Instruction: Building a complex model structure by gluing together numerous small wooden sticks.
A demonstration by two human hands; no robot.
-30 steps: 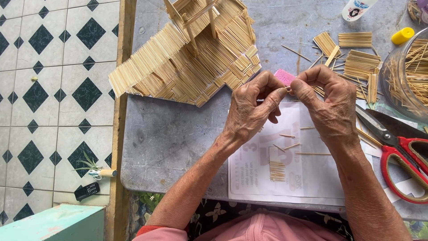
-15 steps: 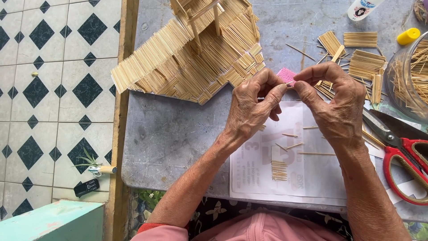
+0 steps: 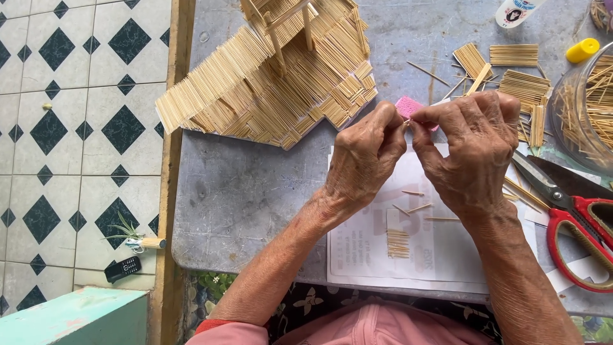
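My left hand (image 3: 365, 160) and my right hand (image 3: 471, 150) meet fingertip to fingertip above a white paper sheet (image 3: 434, 255). Together they pinch something very small, likely a thin stick, too small to make out. A pink block (image 3: 408, 106) lies just behind the fingertips. On the paper lie a small panel of glued sticks (image 3: 398, 243) and a few loose sticks (image 3: 414, 207). A model house built of thin sticks (image 3: 274, 76) stands on the grey table (image 3: 242, 204) to the upper left of my hands.
Red-handled scissors (image 3: 575, 217) lie at the right. Stick bundles (image 3: 520, 80), a glass bowl of sticks (image 3: 587, 108), a yellow cap (image 3: 582, 50) and a glue bottle (image 3: 514, 11) sit at the back right. Tiled floor (image 3: 76, 128) lies left of the table edge.
Both hands have stayed together, shifting only slightly with small finger movements. The view has drifted a little.
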